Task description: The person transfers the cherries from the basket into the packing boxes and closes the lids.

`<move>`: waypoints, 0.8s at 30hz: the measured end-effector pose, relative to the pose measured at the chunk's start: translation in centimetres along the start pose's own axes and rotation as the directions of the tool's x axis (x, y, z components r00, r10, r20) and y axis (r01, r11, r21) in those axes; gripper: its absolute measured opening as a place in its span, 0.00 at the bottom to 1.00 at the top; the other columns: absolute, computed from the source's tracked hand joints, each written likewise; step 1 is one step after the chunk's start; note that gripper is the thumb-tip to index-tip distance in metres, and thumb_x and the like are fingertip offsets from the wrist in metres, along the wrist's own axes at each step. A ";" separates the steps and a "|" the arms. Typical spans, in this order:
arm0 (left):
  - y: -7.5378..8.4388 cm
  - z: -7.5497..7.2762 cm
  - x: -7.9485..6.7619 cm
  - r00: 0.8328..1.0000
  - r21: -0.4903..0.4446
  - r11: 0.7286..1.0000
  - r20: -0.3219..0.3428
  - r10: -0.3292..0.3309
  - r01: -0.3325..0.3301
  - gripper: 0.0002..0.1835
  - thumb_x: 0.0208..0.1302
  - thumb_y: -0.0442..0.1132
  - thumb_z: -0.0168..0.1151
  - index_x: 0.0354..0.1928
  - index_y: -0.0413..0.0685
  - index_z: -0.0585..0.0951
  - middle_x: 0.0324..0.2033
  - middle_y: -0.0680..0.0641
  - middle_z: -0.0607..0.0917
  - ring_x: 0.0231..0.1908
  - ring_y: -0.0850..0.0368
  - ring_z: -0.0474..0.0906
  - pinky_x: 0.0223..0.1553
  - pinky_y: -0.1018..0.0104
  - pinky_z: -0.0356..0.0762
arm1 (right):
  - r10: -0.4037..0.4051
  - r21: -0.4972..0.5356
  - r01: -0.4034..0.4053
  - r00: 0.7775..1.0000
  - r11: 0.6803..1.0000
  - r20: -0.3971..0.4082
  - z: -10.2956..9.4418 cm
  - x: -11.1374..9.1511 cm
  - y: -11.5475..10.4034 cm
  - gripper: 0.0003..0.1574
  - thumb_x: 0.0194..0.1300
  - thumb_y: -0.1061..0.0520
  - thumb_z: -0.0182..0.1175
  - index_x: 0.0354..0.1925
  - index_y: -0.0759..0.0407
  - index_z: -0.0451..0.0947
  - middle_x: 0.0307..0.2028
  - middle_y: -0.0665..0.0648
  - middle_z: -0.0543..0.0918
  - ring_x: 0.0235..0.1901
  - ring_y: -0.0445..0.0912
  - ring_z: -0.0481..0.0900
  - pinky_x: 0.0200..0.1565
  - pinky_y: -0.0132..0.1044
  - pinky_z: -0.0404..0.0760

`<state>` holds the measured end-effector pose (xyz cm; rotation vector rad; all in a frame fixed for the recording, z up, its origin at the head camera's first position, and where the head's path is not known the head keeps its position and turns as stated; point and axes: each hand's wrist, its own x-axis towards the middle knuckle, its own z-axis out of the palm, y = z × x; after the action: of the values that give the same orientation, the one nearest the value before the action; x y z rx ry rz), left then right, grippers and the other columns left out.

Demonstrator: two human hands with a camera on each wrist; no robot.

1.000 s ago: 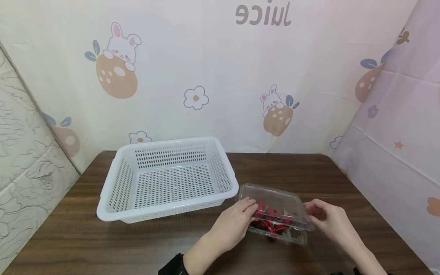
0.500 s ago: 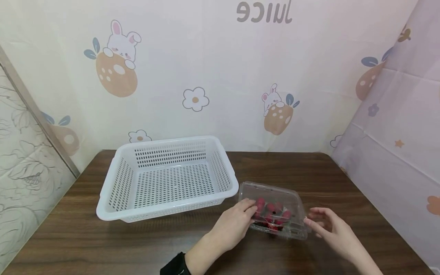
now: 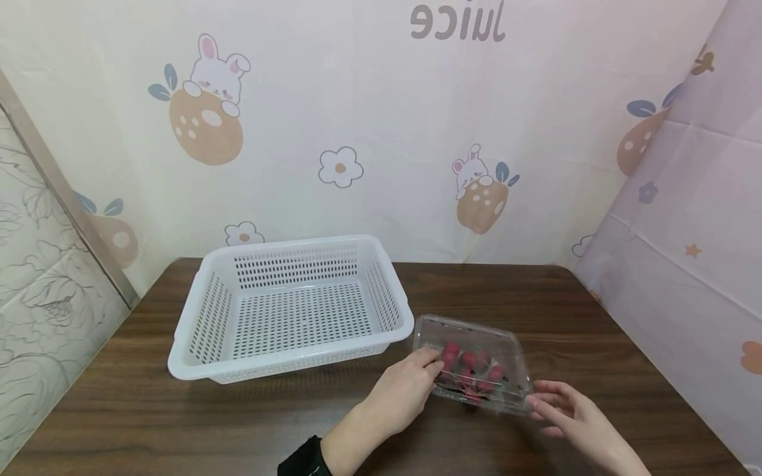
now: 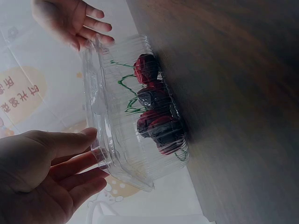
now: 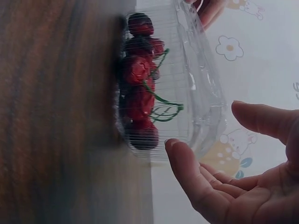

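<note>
A clear plastic clamshell box stands on the table with its lid lowered. Several red cherries with green stems lie inside; the right wrist view shows the cherries along the bottom. My left hand holds the box's left end, its thumb on the lid's edge and fingers by the rim in the left wrist view. At the opposite end is my right hand, thumb and fingers spread around the box's corner. Its fingertips are at or very near the plastic; firm contact is unclear.
A white perforated plastic basket with nothing in it stands left of the box, almost touching it. Both are on a dark wooden table. A printed cloth hangs behind the table and along the right side.
The box's lid has come down at its right side over the cherries. My right hand has loosened from the lid and moved slightly lower. The left hand has stayed on the box.
</note>
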<state>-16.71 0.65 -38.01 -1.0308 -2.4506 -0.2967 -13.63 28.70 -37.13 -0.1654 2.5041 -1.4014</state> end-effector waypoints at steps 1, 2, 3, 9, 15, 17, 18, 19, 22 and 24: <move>0.0 0.0 0.0 1.000 -0.002 1.000 0.001 -0.001 0.001 0.15 0.50 0.35 0.65 0.43 0.43 0.80 0.46 0.49 0.77 0.51 0.58 0.71 0.52 0.74 0.63 | -0.002 0.009 0.002 1.000 1.000 0.013 0.0 0.0 0.1 0.34 0.67 0.56 0.47 0.55 0.84 0.48 0.46 0.73 0.72 0.38 0.48 0.77 0.36 0.40 0.77; 0.0 0.0 0.0 1.000 -0.006 1.000 0.002 -0.001 0.001 0.15 0.51 0.34 0.64 0.43 0.43 0.80 0.46 0.49 0.77 0.51 0.58 0.71 0.52 0.74 0.63 | -0.005 0.024 0.004 1.000 1.000 0.025 0.0 0.1 0.2 0.34 0.67 0.57 0.46 0.55 0.85 0.48 0.46 0.72 0.72 0.38 0.48 0.78 0.36 0.40 0.77; 0.0 0.0 0.0 1.000 -0.010 1.000 0.005 -0.002 0.002 0.15 0.51 0.34 0.64 0.43 0.42 0.80 0.45 0.49 0.77 0.51 0.58 0.71 0.51 0.74 0.63 | -0.007 0.036 0.006 0.999 0.999 0.044 0.0 0.1 0.3 0.34 0.67 0.57 0.45 0.55 0.86 0.47 0.45 0.72 0.73 0.39 0.49 0.78 0.36 0.40 0.77; 0.1 0.1 0.0 1.000 -0.012 1.000 0.007 0.006 -0.006 0.14 0.51 0.33 0.64 0.42 0.42 0.80 0.44 0.49 0.77 0.51 0.58 0.71 0.50 0.76 0.63 | 0.001 0.203 -0.032 0.988 0.979 0.153 -0.1 0.4 1.1 0.35 0.69 0.57 0.42 0.54 0.88 0.44 0.43 0.63 0.76 0.39 0.47 0.78 0.40 0.39 0.76; 0.2 0.2 0.0 1.000 0.012 1.000 -0.001 0.009 -0.009 0.13 0.51 0.34 0.64 0.41 0.44 0.81 0.43 0.50 0.77 0.50 0.58 0.71 0.50 0.76 0.64 | -0.049 0.376 -0.045 0.970 0.926 0.237 -0.2 0.8 1.7 0.25 0.69 0.60 0.41 0.50 0.85 0.53 0.41 0.59 0.78 0.39 0.46 0.78 0.42 0.38 0.75; 0.2 0.1 0.0 1.000 0.011 1.000 0.002 0.005 -0.005 0.13 0.51 0.34 0.64 0.41 0.45 0.81 0.43 0.50 0.77 0.50 0.59 0.71 0.49 0.76 0.64 | -0.052 0.415 -0.057 0.968 0.908 0.246 -0.2 0.9 1.9 0.20 0.69 0.61 0.41 0.49 0.80 0.58 0.40 0.59 0.78 0.39 0.47 0.78 0.42 0.37 0.75; 0.2 0.1 0.0 1.000 0.011 1.000 0.003 0.004 -0.004 0.13 0.51 0.34 0.64 0.41 0.45 0.81 0.44 0.50 0.77 0.50 0.59 0.71 0.49 0.76 0.64 | -0.056 0.434 -0.060 0.967 0.899 0.250 -0.2 1.0 1.9 0.18 0.69 0.61 0.40 0.49 0.77 0.60 0.40 0.59 0.78 0.39 0.47 0.78 0.42 0.37 0.75; 0.2 0.1 0.0 1.000 0.011 1.000 0.003 0.003 -0.003 0.13 0.51 0.34 0.64 0.41 0.45 0.81 0.44 0.50 0.77 0.50 0.59 0.71 0.49 0.76 0.65 | -0.065 0.450 -0.058 0.965 0.891 0.255 -0.2 1.0 2.0 0.16 0.69 0.61 0.40 0.48 0.74 0.62 0.40 0.59 0.78 0.40 0.48 0.78 0.42 0.37 0.75; 0.2 0.0 0.1 1.000 0.014 1.000 0.002 0.000 0.000 0.13 0.51 0.34 0.64 0.41 0.45 0.81 0.44 0.50 0.77 0.51 0.59 0.71 0.50 0.76 0.64 | -0.103 0.501 -0.047 0.958 0.864 0.267 -0.3 1.1 2.2 0.14 0.69 0.63 0.38 0.47 0.70 0.64 0.41 0.58 0.78 0.40 0.48 0.78 0.43 0.37 0.75; 0.1 0.0 0.1 1.000 0.015 1.000 0.002 0.000 0.000 0.13 0.52 0.34 0.63 0.41 0.45 0.81 0.44 0.50 0.77 0.51 0.59 0.71 0.50 0.76 0.64 | -0.115 0.524 -0.045 0.956 0.850 0.269 -0.4 1.1 2.2 0.13 0.69 0.63 0.37 0.47 0.68 0.65 0.41 0.57 0.78 0.41 0.48 0.78 0.43 0.37 0.74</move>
<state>-16.67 0.80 -37.99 -1.0250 -2.4508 -0.2764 -14.76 29.91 -39.01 -0.2838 1.8100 -1.8659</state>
